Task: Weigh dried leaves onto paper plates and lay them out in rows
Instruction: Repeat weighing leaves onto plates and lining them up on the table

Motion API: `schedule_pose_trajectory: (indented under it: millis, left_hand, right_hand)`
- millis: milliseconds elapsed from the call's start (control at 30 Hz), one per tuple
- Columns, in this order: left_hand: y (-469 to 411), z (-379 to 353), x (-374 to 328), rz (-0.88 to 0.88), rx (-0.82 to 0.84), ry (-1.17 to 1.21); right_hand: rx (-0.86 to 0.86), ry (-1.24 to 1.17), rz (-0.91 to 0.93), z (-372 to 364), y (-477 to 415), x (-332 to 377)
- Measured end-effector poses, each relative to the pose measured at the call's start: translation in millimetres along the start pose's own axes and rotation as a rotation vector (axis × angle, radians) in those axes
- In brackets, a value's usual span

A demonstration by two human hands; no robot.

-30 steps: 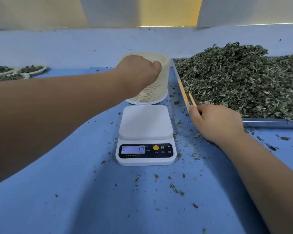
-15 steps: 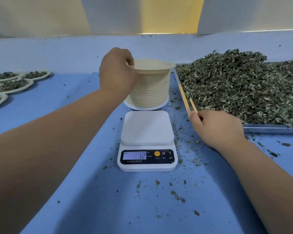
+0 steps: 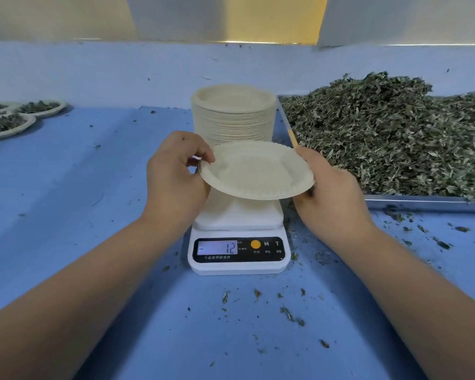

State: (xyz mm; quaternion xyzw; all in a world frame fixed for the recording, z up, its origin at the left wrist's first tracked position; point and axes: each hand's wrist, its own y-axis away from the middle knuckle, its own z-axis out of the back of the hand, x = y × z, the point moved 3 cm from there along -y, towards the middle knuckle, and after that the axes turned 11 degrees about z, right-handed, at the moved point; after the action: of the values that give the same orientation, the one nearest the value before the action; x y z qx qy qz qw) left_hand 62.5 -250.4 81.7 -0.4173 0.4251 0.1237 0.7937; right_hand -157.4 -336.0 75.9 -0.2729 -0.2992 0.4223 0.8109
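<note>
I see the scale [image 3: 236, 242] near centre on the desk [image 3: 66, 187], reading 12 | left hand [image 3: 176, 174] pinches the left rim of a paper plate [image 3: 255, 170], right hand [image 3: 332, 187] grips its right rim, plate tilted above the scale | plate stack [image 3: 232, 113] behind | dried leaves [image 3: 395, 133] heaped in a tray [image 3: 422, 202] on the right | filled plates [image 3: 11, 122] far left

From where I stood, both of the person's arms were bare the whole way. The left forearm [image 3: 93, 283] and the right forearm [image 3: 412, 283] showed smooth and uncovered from the edge of sight down to the wrists, broad nearest me and narrowing toward the hands. The left hand [image 3: 176, 176] and the right hand [image 3: 332, 193] were bare as well, with softly rounded knuckles. The nails were too small to make out clearly.
</note>
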Motion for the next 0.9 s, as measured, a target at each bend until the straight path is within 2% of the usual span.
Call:
schedule_pose_trajectory:
  millis: [100, 200, 367, 467, 567, 733, 900]
  left_hand:
    - [0.4, 3.9, 16.5, 0.157, 0.014, 0.129]
    - [-5.3, 8.4, 32.9, 0.306, 0.066, 0.239]
    - [-7.7, 12.4, 55.7, 0.527, 0.156, 0.325]
    - [-10.6, 10.9, 62.1, 0.583, 0.176, 0.399]
    - [-13.7, 12.0, 68.7, 0.648, 0.155, 0.487]
    - [-14.7, 18.0, 70.8, 0.698, -0.013, 0.535]
    - [-13.1, 17.3, 63.5, 0.727, 0.018, 0.608]
  right_hand:
    - [0.017, -0.007, 0.052, -1.4, -0.3, 4.9]
    - [0.110, 0.014, 0.096, -3.8, -0.6, 6.8]
    - [0.221, 0.066, 0.183, -3.6, -0.1, 12.4]
    - [0.318, 0.157, 0.177, -2.5, 3.9, 20.0]
    - [0.341, 0.243, 0.180, 1.1, 4.3, 24.7]
    - [0.533, 0.474, 0.220, -2.2, 2.9, 21.4]
    - [0.451, 0.481, 0.176, 1.1, 2.1, 17.3]
